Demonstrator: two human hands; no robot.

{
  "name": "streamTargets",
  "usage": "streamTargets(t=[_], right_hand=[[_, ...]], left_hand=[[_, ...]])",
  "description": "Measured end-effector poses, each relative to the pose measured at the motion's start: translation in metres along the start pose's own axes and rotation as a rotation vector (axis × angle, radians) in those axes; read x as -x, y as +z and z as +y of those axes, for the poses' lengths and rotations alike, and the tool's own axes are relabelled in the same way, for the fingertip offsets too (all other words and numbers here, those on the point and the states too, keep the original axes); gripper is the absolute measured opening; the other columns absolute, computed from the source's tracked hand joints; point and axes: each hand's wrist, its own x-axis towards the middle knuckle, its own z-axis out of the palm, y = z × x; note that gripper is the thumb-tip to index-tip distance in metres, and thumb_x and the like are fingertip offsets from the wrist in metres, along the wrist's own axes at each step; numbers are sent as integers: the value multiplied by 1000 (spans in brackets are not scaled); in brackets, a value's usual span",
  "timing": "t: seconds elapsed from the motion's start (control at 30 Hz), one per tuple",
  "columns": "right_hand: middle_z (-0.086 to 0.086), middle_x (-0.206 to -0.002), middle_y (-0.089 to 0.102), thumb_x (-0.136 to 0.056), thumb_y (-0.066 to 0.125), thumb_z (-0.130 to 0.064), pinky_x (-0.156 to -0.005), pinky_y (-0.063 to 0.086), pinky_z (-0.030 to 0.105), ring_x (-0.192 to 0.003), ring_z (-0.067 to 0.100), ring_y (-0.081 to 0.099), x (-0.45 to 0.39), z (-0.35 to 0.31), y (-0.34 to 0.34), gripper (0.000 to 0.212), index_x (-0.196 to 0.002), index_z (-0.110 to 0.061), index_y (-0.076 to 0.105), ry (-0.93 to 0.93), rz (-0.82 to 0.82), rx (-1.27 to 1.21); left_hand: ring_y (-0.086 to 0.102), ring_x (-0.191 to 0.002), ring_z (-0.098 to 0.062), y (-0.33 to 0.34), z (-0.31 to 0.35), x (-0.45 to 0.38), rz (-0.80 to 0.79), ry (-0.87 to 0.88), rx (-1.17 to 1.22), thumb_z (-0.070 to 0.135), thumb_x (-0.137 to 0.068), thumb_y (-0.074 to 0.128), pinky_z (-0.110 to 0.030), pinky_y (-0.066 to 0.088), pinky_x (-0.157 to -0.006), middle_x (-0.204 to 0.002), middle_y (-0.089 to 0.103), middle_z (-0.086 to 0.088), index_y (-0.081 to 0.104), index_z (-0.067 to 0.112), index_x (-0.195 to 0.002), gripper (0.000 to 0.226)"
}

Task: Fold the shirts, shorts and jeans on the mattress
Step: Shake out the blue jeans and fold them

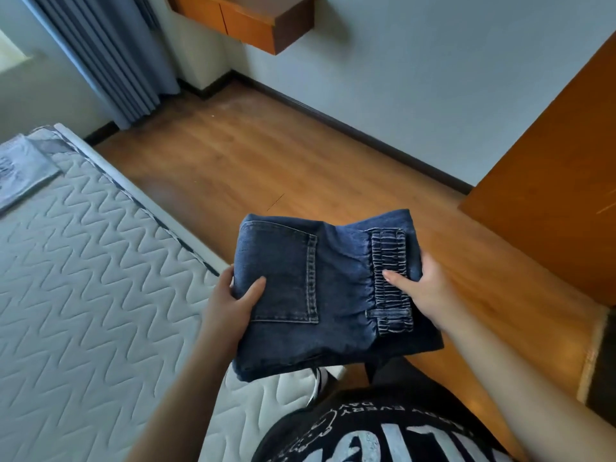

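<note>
Folded jeans (330, 291) held between both hands, off the mattress (83, 261). Left hand (233, 298) grips the pocket side, thumb on top. Right hand (416, 288) grips the waistband side, thumb on elastic. Folded garment (20, 171) far left of left hand.

1. The jeans (320, 288) are dark blue denim, folded into a thick, roughly square bundle of several layers.
2. A back pocket with pale stitching faces up on the bundle's left half; a gathered elastic waistband with a belt loop runs along its right side.
3. The bundle is held in the air, nearly level, off the right edge of the mattress (83, 278), with its near left corner over the mattress's edge.
4. A second garment (20, 171), pale grey with a faint print, lies folded flat on the mattress at its far left corner, well apart from the jeans.
5. The mattress is white, quilted in a zigzag pattern.
</note>
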Motion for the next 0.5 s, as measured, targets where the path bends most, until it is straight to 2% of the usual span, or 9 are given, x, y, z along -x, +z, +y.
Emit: streamTargets(t=[0.07, 0.13, 0.2, 0.27, 0.37, 0.5], right_hand=[[-17, -106, 70, -77, 82, -34, -82, 53, 33, -97, 6, 67, -29, 0, -14, 41, -105, -47, 55, 14, -13, -50], [-22, -101, 71, -78, 81, -30, -72, 54, 23, -90, 1, 69, -63, 0, -33, 39, -105, -44, 57, 23, -36, -106], [-24, -101, 71, -78, 80, -26, -64, 53, 15, -87, -1, 69, -97, -4, -55, 39, -106, -42, 58, 25, -59, -158], [-21, -101, 72, -75, 79, -24, -64, 54, 15, -88, 2, 70, -130, -9, -81, 40, -107, -38, 59, 27, -72, -199], [-18, -103, 73, -76, 77, -19, -66, 55, 15, -91, 5, 71, -174, -19, -119, 42, -110, -36, 60, 23, -104, -235], [-16, -103, 73, -75, 76, -17, -67, 56, 17, -91, 8, 71, -231, -37, -151, 42, -111, -32, 59, 5, -142, -269]], left_hand=[[70, -83, -2, 20, 12, -19, 2, -12, 8, 39, -86, 72, -25, 53, -69, -94, 73, 18, 60, 39, -112, 29], [71, -86, -6, 41, 23, -42, 7, -17, 26, 36, -86, 72, -23, 55, -68, -96, 74, 15, 60, 39, -111, 28], [72, -90, -11, 61, 36, -63, 12, -44, 80, 33, -86, 74, -30, 57, -72, -99, 74, 9, 62, 40, -111, 28], [72, -93, -18, 84, 51, -83, 18, -79, 132, 28, -86, 74, -37, 58, -77, -102, 74, 3, 63, 34, -114, 30], [72, -92, -20, 117, 79, -107, 31, -99, 188, 21, -87, 74, -32, 59, -71, -104, 74, -2, 63, 28, -115, 31], [71, -97, -25, 152, 108, -138, 48, -124, 235, 28, -80, 77, -41, 59, -80, -107, 73, -3, 64, 31, -115, 38]])
